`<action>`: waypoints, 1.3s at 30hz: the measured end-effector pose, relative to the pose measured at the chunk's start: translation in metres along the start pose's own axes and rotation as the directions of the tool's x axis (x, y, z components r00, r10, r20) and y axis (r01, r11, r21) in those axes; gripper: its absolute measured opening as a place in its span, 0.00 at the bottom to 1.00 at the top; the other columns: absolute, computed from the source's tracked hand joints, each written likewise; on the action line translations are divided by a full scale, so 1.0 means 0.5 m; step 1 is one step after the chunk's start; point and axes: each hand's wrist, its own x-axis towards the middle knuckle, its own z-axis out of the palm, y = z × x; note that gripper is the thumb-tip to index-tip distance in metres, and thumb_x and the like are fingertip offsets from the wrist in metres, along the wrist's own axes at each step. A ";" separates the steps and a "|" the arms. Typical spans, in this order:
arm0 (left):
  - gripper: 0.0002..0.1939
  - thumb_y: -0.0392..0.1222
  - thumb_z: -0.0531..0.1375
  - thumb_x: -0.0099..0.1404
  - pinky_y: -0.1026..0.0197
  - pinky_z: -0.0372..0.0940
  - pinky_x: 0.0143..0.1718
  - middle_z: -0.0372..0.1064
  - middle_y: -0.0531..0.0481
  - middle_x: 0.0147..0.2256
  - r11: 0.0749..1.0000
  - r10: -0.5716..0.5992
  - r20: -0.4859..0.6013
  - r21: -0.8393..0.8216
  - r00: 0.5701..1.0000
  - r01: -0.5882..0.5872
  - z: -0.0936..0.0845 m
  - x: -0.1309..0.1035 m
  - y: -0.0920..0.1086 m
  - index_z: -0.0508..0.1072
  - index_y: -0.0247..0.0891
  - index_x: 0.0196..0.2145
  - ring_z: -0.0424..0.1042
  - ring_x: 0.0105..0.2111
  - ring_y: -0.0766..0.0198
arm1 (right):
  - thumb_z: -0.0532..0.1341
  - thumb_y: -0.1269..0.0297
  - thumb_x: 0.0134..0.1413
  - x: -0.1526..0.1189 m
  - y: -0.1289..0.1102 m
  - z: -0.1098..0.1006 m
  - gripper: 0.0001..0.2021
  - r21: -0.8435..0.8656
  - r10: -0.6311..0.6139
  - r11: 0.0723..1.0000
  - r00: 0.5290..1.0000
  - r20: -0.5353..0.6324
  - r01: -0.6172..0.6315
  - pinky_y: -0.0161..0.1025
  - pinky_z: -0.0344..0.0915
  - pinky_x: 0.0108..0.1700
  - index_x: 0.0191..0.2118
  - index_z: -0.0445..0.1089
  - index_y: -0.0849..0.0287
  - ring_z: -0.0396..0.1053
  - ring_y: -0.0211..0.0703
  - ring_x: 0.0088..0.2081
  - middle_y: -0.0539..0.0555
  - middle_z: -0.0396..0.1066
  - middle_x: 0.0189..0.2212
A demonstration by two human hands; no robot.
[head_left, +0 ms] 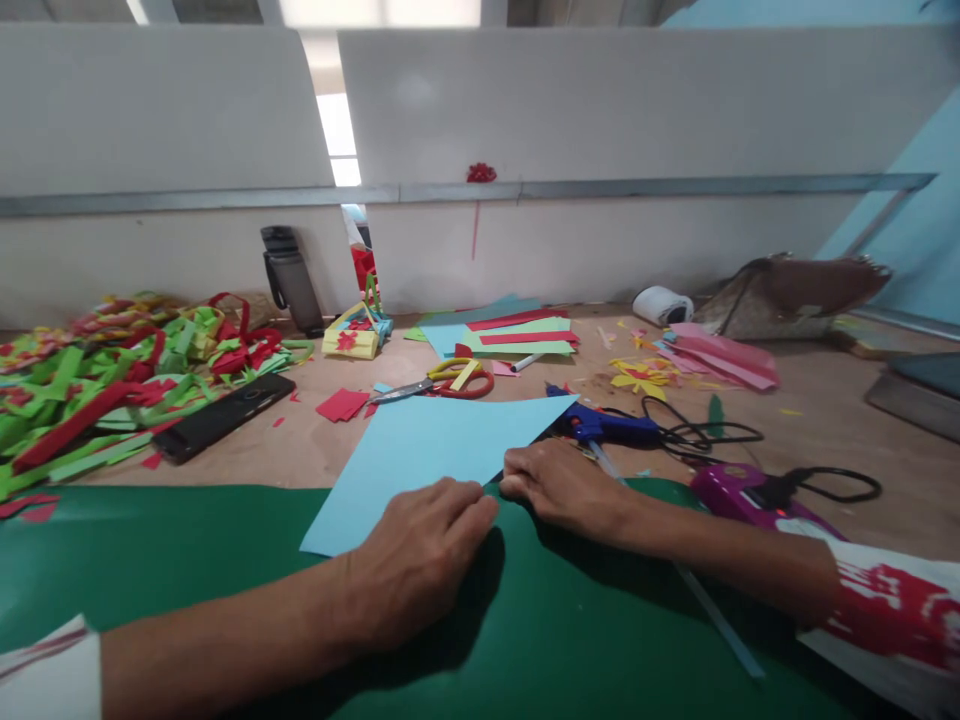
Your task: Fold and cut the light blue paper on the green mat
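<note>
A light blue paper sheet (442, 440) lies partly on a green mat (187, 560) and partly on the brown tabletop. My left hand (431, 545) is closed, its fingers curled over the sheet's lower right edge. Against the same edge, a little higher, my right hand (559, 485) is closed in a pinch; its fingertips are partly hidden. Just beyond the sheet lie red-and-yellow-handled scissors (450, 382). A blue glue gun (619, 428) rests behind my right hand. Under my right forearm runs a narrow pale blue strip (724, 625).
At left are green and red paper strips (97, 400), a black phone (225, 415) and a grey bottle (292, 280). Coloured sheets (517, 335) lie at the back. To the right are a purple power adapter (750, 495) with cords, a tape roll (663, 305) and a handbag (795, 295).
</note>
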 end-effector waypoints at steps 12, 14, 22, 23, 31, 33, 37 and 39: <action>0.12 0.29 0.49 0.65 0.53 0.63 0.34 0.69 0.42 0.36 0.935 -0.339 0.338 0.221 0.878 0.277 0.007 0.070 -0.018 0.71 0.33 0.39 0.66 0.36 0.52 | 0.54 0.69 0.55 0.000 -0.008 -0.001 0.11 -0.032 -0.007 0.999 1.000 -0.016 0.007 0.34 0.51 0.29 0.28 0.72 0.64 0.69 0.41 0.30 0.59 0.75 0.27; 0.13 0.31 0.49 0.66 0.54 0.62 0.36 0.68 0.44 0.39 0.939 -0.327 0.319 0.214 0.889 0.269 0.006 0.077 -0.020 0.70 0.38 0.44 0.66 0.37 0.54 | 0.54 0.68 0.55 0.004 -0.008 -0.004 0.11 -0.045 -0.010 0.999 1.000 -0.022 0.009 0.35 0.51 0.29 0.28 0.72 0.64 0.69 0.41 0.30 0.59 0.75 0.28; 0.15 0.39 0.48 0.69 0.54 0.60 0.34 0.66 0.41 0.36 0.913 -0.378 0.235 0.255 0.895 0.319 0.028 0.105 -0.025 0.73 0.35 0.33 0.64 0.38 0.51 | 0.53 0.63 0.58 0.009 -0.004 -0.009 0.14 -0.095 0.001 0.995 0.999 -0.039 -0.004 0.36 0.49 0.27 0.30 0.73 0.63 0.70 0.43 0.30 0.59 0.75 0.27; 0.15 0.39 0.48 0.69 0.53 0.60 0.35 0.66 0.41 0.35 0.915 -0.371 0.233 0.255 0.899 0.312 0.029 0.104 -0.025 0.73 0.35 0.33 0.64 0.37 0.52 | 0.53 0.63 0.58 0.009 -0.003 -0.007 0.14 -0.103 0.002 0.995 0.999 -0.040 -0.006 0.36 0.49 0.27 0.30 0.73 0.63 0.70 0.44 0.30 0.59 0.75 0.28; 0.15 0.39 0.46 0.70 0.51 0.57 0.37 0.66 0.42 0.32 0.920 -0.349 0.218 0.267 0.911 0.289 0.047 0.087 -0.038 0.70 0.34 0.34 0.65 0.36 0.52 | 0.54 0.62 0.60 0.020 -0.001 -0.003 0.14 -0.152 -0.015 0.988 1.000 0.000 0.015 0.37 0.58 0.30 0.31 0.72 0.63 0.71 0.43 0.32 0.57 0.74 0.28; 0.14 0.39 0.46 0.70 0.50 0.57 0.39 0.67 0.40 0.33 0.915 -0.357 0.197 0.272 0.913 0.299 0.049 0.096 -0.051 0.69 0.33 0.36 0.65 0.37 0.50 | 0.54 0.59 0.61 0.031 0.002 -0.005 0.14 -0.165 -0.016 0.986 1.000 0.024 0.019 0.38 0.63 0.35 0.33 0.71 0.63 0.70 0.40 0.32 0.54 0.73 0.30; 0.14 0.36 0.46 0.68 0.47 0.57 0.40 0.67 0.37 0.37 0.913 -0.358 0.165 0.268 0.919 0.308 0.037 0.107 -0.048 0.70 0.31 0.38 0.64 0.39 0.48 | 0.56 0.58 0.60 0.053 0.013 -0.005 0.13 -0.199 -0.004 0.980 0.999 0.050 0.014 0.44 0.68 0.40 0.41 0.69 0.63 0.70 0.40 0.36 0.53 0.71 0.37; 0.14 0.34 0.45 0.67 0.48 0.59 0.40 0.68 0.39 0.37 0.931 -0.324 0.187 0.237 0.927 0.278 0.025 0.098 -0.023 0.70 0.33 0.38 0.65 0.39 0.51 | 0.57 0.58 0.60 0.056 0.017 -0.002 0.12 -0.218 -0.002 0.976 0.999 0.051 0.013 0.44 0.68 0.41 0.42 0.68 0.63 0.70 0.41 0.38 0.54 0.70 0.39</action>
